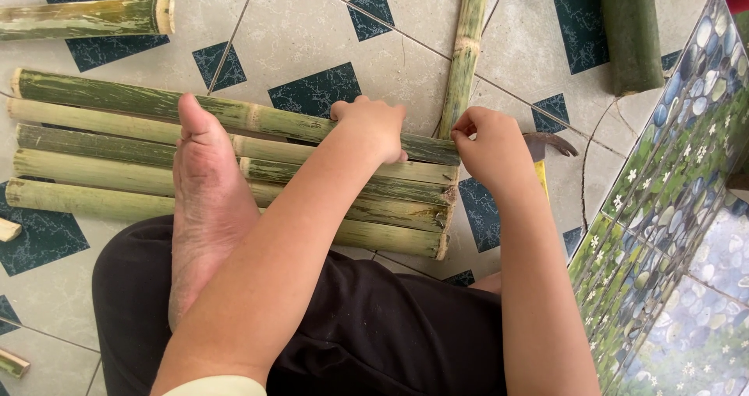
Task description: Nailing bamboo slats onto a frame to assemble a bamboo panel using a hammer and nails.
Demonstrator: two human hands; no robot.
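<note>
L hand [373,127] is pressing palm-down, gripping nothing, on 5 bamboo poles [117,142]; R hand [490,146] is pinching narrow at their ends; foot [204,201] is resting on them.

Five split bamboo slats [117,154] lie side by side on the tiled floor [312,29], running left to right; the left hand [373,127] rests on top of them near their right ends; a bare foot [204,201] presses across the slats, to the left of the left hand. The right hand [491,150] sits just past the slats' right ends, close beside the left hand; a curved blade [550,142] lies on the floor directly right of the right hand; a thin bamboo pole [466,45] stretches away beyond the gap between the hands; a thick bamboo section [630,29] lies farther right beyond the right hand; a short bamboo piece [86,17] lies far left beyond the slats; a patterned wall base [686,209] rises right of the right arm.
</note>
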